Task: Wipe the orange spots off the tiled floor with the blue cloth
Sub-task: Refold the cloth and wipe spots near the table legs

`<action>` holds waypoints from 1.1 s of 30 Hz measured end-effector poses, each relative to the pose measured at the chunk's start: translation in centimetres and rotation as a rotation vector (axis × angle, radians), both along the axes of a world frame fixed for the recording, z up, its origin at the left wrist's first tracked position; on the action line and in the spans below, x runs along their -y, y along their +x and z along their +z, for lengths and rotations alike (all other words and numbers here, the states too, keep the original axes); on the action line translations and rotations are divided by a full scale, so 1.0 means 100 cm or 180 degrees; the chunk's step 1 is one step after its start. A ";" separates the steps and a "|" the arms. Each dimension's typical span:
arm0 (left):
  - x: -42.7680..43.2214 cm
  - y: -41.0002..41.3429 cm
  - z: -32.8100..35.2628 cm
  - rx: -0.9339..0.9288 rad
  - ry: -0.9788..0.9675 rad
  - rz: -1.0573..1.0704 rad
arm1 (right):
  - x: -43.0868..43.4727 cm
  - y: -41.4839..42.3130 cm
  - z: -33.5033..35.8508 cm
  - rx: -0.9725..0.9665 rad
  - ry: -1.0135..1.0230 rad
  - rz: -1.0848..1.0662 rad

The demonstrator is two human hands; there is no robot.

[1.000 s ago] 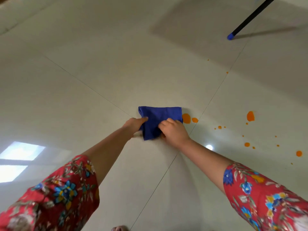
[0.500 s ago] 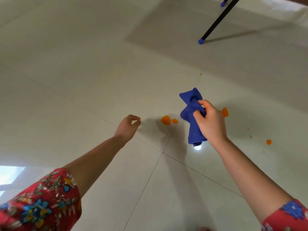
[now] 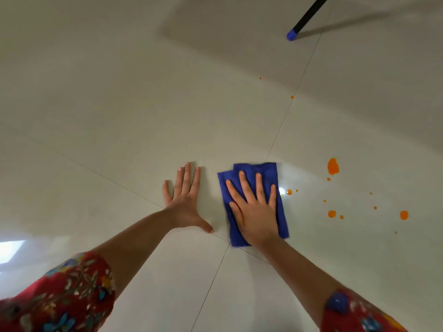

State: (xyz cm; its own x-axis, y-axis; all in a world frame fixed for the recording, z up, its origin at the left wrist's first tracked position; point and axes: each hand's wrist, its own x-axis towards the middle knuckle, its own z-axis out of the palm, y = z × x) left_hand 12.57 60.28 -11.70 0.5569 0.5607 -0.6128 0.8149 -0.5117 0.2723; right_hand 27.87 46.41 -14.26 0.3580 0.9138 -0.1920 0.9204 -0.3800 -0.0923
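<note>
The right hand (image 3: 255, 212) lay flat and open on the soft, folded blue cloth (image 3: 254, 171) on the floor (image 3: 119, 92). Left hand (image 3: 184, 200) was spread, empty. Orange spots (image 3: 332, 166) sat nearby; pressing its middle probably slides it best.

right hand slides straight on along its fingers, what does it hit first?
Nothing solid, as far as the view shows. The right hand lies flat on the blue cloth, fingers pointing up-frame; past the cloth's far edge is bare tiled floor. The orange spots sit off to its right.
</note>
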 end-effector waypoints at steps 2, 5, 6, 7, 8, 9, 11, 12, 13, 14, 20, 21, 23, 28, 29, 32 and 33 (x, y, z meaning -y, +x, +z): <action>0.000 0.001 -0.001 -0.0080 0.0018 -0.0049 | 0.017 0.021 -0.004 0.0055 0.0079 -0.0057; 0.000 0.003 0.000 -0.0087 -0.0029 -0.0028 | -0.031 0.043 0.003 0.0055 0.0227 -0.0607; 0.000 0.002 0.002 -0.0104 -0.0048 -0.0002 | -0.053 0.035 0.006 -0.0018 0.0159 -0.0559; 0.000 0.002 0.004 -0.0106 -0.0084 0.0017 | -0.062 0.019 0.005 -0.0077 0.0121 -0.0330; 0.000 0.002 0.006 -0.0101 -0.0121 0.0033 | -0.057 0.000 0.003 -0.0101 0.0110 0.0057; 0.001 0.002 0.008 -0.0071 -0.0152 0.0047 | -0.037 -0.017 0.000 -0.0131 0.0083 0.0435; 0.001 0.001 0.010 -0.0046 -0.0210 0.0046 | 0.021 -0.025 0.000 -0.0257 0.0040 0.0727; 0.001 0.001 0.011 -0.0065 -0.0210 0.0058 | 0.034 -0.013 0.001 -0.0230 0.0076 0.0674; 0.001 0.002 0.011 -0.0076 -0.0199 0.0066 | 0.034 0.002 -0.001 -0.0136 0.0134 0.0516; 0.002 0.003 0.012 -0.0095 -0.0197 0.0066 | 0.021 0.016 0.002 -0.0032 0.0116 0.0265; 0.001 0.002 0.013 -0.0097 -0.0162 0.0064 | -0.048 -0.021 -0.002 -0.0142 0.0176 0.0341; 0.001 0.002 0.013 -0.0083 -0.0170 0.0064 | -0.021 -0.026 -0.005 -0.0184 0.0166 0.0518; 0.002 0.002 0.012 -0.0082 -0.0150 0.0099 | 0.025 -0.008 -0.004 -0.0179 0.0161 0.0497; 0.002 0.002 0.004 -0.0027 -0.0083 0.0092 | -0.041 0.066 -0.001 0.0187 0.0247 -0.0681; 0.002 0.001 0.003 -0.0006 -0.0091 0.0122 | -0.062 0.059 0.002 0.0052 0.0222 -0.0740; 0.002 0.003 0.002 0.0019 -0.0074 0.0124 | -0.050 -0.002 -0.001 -0.0105 0.0292 0.0229; 0.002 0.002 0.002 0.0047 -0.0095 0.0132 | -0.020 -0.019 -0.001 -0.0148 0.0240 0.0556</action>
State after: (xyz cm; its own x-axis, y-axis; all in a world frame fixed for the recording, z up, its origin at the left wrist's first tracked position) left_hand 12.80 60.03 -11.51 0.5426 0.5650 -0.6216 0.8310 -0.4690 0.2991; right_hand 26.01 48.44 -14.38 0.1849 0.9737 -0.1334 0.9658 -0.2051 -0.1585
